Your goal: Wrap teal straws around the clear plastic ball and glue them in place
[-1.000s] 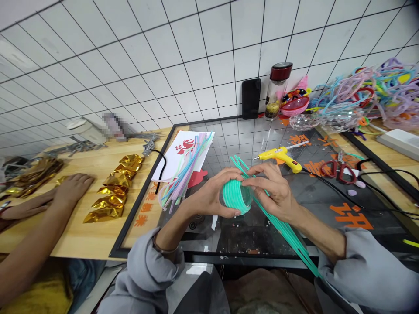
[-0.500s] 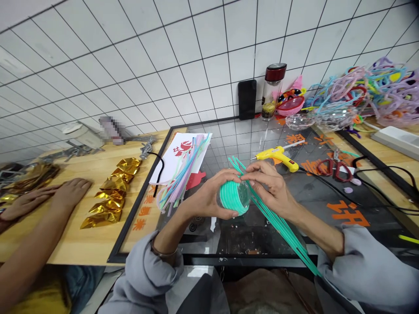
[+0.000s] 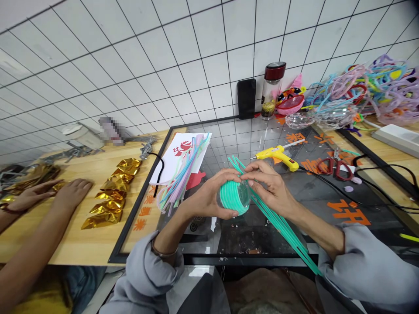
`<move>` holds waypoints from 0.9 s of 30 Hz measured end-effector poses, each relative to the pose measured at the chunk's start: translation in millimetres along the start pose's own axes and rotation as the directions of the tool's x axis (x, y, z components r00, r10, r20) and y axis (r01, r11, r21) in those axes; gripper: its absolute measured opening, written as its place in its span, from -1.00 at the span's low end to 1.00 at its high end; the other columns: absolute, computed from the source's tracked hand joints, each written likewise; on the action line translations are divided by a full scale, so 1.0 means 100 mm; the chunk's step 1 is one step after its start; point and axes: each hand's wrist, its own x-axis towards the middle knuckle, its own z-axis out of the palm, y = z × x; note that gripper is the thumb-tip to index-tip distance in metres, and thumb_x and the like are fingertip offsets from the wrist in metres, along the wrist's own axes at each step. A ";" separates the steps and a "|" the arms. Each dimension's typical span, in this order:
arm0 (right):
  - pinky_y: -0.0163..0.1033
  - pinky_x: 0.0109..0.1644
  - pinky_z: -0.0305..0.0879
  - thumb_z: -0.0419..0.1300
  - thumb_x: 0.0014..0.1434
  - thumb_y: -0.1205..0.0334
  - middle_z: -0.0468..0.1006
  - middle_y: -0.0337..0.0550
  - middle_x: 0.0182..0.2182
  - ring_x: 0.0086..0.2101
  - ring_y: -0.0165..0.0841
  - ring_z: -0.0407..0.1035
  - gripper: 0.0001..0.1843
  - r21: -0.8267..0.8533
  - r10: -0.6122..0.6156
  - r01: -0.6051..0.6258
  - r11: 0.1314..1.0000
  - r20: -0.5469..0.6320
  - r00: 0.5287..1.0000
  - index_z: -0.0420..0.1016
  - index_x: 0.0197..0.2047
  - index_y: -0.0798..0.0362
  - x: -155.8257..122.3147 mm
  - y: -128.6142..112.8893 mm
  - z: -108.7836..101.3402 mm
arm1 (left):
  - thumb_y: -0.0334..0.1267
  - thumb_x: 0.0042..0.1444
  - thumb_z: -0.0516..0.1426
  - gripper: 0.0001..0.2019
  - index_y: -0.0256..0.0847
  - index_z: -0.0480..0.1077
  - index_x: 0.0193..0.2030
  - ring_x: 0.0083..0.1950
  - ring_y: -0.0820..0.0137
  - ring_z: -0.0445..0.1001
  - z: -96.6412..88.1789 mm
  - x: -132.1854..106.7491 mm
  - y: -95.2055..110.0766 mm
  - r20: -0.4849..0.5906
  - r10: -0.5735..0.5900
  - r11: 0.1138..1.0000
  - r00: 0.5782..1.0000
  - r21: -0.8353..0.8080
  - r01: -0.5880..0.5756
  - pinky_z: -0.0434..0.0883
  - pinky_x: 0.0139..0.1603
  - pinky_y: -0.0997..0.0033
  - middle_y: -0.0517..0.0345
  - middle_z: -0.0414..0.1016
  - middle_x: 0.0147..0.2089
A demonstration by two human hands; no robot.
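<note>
My left hand (image 3: 212,194) is wrapped round a clear plastic cup (image 3: 244,192), its side wound with rows of green pipe cleaner (image 3: 231,195). The cup is tilted, and my palm hides part of it. At its upper right edge, my right hand (image 3: 270,185) is closed in a pinch. Several long loose green pipe cleaners (image 3: 283,229) pass under the right fingers and run down toward my right sleeve, with their other ends poking up beyond the cup. The fingertips of both hands nearly meet at the cup's edge.
A yellow glue gun (image 3: 278,157) and red-handled scissors (image 3: 335,168) lie to the right, with black cables. Pastel pipe cleaners (image 3: 185,170) rest on white paper (image 3: 166,150). At left, another person's hands (image 3: 70,194) are near folded gold foil (image 3: 114,192). A phone and a bottle (image 3: 271,91) stand behind.
My hands and the cup have hardly moved. At the left, the other person's far hand has shifted, and a bit of gold foil now shows between their hands.
</note>
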 end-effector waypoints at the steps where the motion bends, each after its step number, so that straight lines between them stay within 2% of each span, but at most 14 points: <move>1: 0.04 0.02 0.28 0.10 0.31 0.33 0.46 -0.11 -0.13 -0.06 -0.23 0.38 -0.76 0.003 -0.003 0.003 1.000 -0.001 1.000 0.59 -0.09 -0.05 0.00 0.00 0.00 | -0.17 -0.11 0.43 -0.27 -0.08 0.23 0.19 0.34 0.07 0.32 0.00 0.00 0.00 0.001 0.000 1.000 1.000 -0.001 0.000 0.29 0.38 -0.06 -0.07 0.36 0.25; 13: 0.04 0.04 0.29 0.13 0.30 0.34 0.47 -0.11 -0.11 -0.04 -0.22 0.38 -0.75 0.012 -0.014 0.015 1.000 -0.009 1.000 0.61 -0.07 -0.05 -0.01 0.02 0.02 | -0.15 -0.15 0.44 -0.23 -0.11 0.21 0.20 0.30 0.03 0.38 0.01 -0.01 0.01 -0.015 -0.100 0.994 0.995 -0.053 0.099 0.33 0.34 -0.08 -0.11 0.34 0.25; 27: 0.04 0.06 0.27 0.13 0.30 0.30 0.49 -0.11 -0.11 -0.03 -0.23 0.39 -0.75 0.064 0.031 -0.031 0.997 -0.003 1.000 0.63 -0.08 -0.07 -0.02 0.03 0.02 | -0.13 -0.12 0.44 -0.26 -0.07 0.26 0.20 0.36 0.03 0.32 0.01 -0.02 -0.02 -0.025 -0.037 0.997 0.999 -0.063 0.035 0.28 0.38 -0.11 -0.10 0.36 0.26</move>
